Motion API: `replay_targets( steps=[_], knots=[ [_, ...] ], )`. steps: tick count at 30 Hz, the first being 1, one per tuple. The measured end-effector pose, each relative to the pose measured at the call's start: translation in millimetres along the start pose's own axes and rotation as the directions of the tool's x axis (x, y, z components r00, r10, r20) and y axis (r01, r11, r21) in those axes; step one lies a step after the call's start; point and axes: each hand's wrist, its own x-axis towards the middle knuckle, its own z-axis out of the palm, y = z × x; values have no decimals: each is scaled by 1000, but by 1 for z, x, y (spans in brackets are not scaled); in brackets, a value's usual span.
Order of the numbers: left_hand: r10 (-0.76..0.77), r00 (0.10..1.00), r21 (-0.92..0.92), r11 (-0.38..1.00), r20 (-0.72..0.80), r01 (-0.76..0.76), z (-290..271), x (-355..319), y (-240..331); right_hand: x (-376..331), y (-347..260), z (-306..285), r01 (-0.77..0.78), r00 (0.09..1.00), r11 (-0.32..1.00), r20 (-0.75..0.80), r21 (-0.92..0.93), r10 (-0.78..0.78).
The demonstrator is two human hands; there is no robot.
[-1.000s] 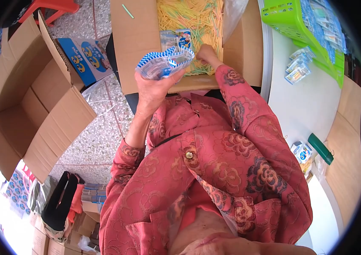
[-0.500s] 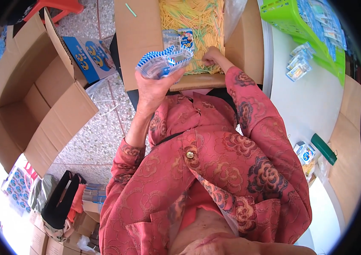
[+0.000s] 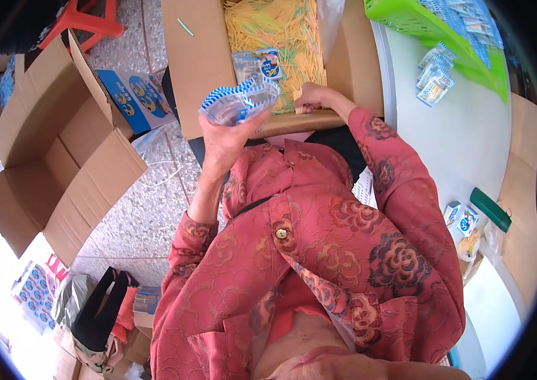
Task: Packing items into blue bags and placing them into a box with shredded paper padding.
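My left hand [image 3: 225, 140] is closed around clear plastic packets [image 3: 238, 104] with blue-and-white striped edges, held up over the near edge of an open cardboard box [image 3: 192, 69]. Thin yellow and pale green sticks [image 3: 274, 28] fill the box. My right hand [image 3: 320, 98] is inside the box at its near right corner. Its fingers are pinched on a small bunch of yellow sticks [image 3: 298, 102]. Beyond my left hand, more small packets [image 3: 257, 65] lie on top of the loose sticks. One green stick [image 3: 185, 26] rests on the box's left flap.
To the right, a white table [image 3: 452, 139] bears a green basket [image 3: 407, 11] of packets, a few loose packets [image 3: 436, 73] and a dark green case [image 3: 491, 209]. An open carton [image 3: 59, 145] stands at left, near a red stool [image 3: 88, 22] and a blue printed box [image 3: 135, 95].
My right hand has drawn slightly nearer, and yellow sticks now show in its fingers. My left hand keeps its hold on the packets. The whole view has shifted a little.
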Motion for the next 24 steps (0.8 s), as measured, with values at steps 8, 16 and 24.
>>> replay_targets(
  steps=[8, 16, 24],
  knots=[
    [25, 998, 52, 998, 53, -27, 2, -4, -3, -51, -20, 2, 367, 916, 929, -157, -48, -370],
    [5, 993, 84, 996, 119, -15, 12, -1, -15, -225, -105, 15, 851, 525, 480, -366, 213, -769],
    [-81, 980, 155, 987, 184, 52, 23, 0, -16, -251, -114, 29, 875, 484, 481, -180, 63, -857]
  ],
)
